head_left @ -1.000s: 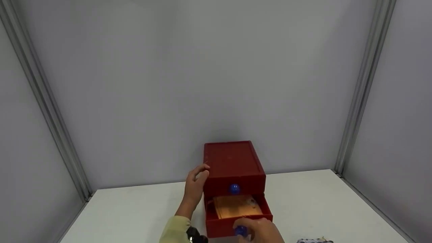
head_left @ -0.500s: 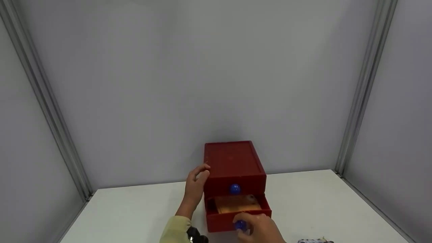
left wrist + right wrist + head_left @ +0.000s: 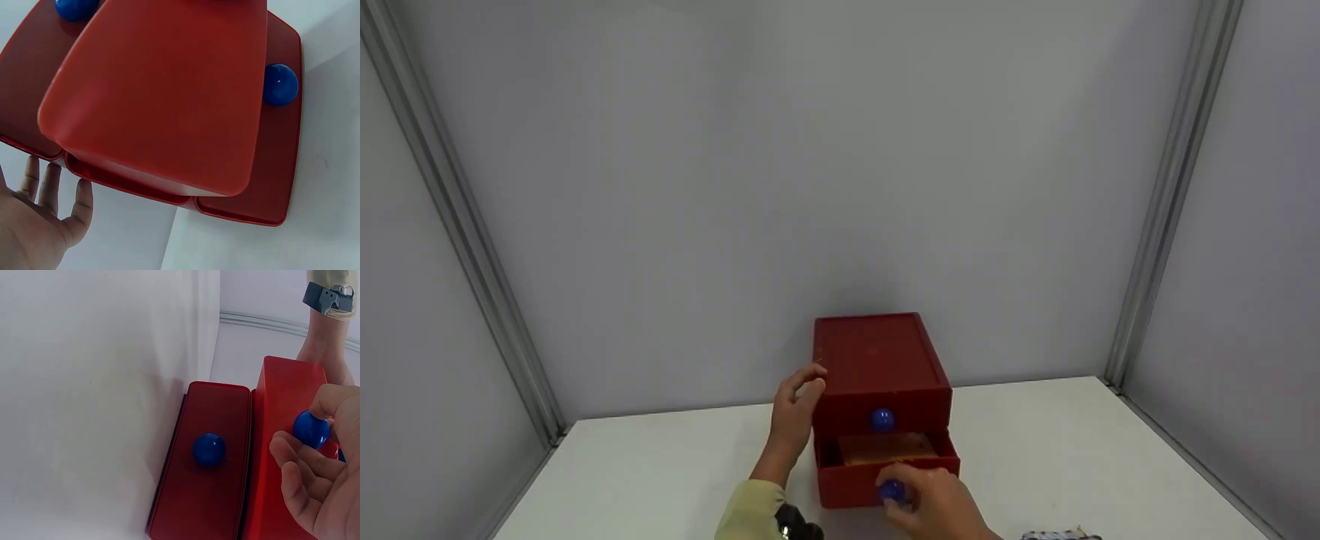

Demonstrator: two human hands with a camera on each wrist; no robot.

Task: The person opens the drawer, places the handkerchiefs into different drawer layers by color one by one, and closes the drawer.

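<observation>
right hand on blue drawer knob

A pale yellow sleeve ends at a grey wrist strap.

White tabletop fills lower frame. Red drawer box sits on it, centre-bottom, near back wall. Small patterned obj at bottom right edge, unclear.

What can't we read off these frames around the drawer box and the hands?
- Head view: the tan item in the lower drawer is mostly hidden under the upper drawer.
- Head view: right hand is cut by the bottom edge.
- Head view: striped object is cut off, unidentifiable.
</observation>
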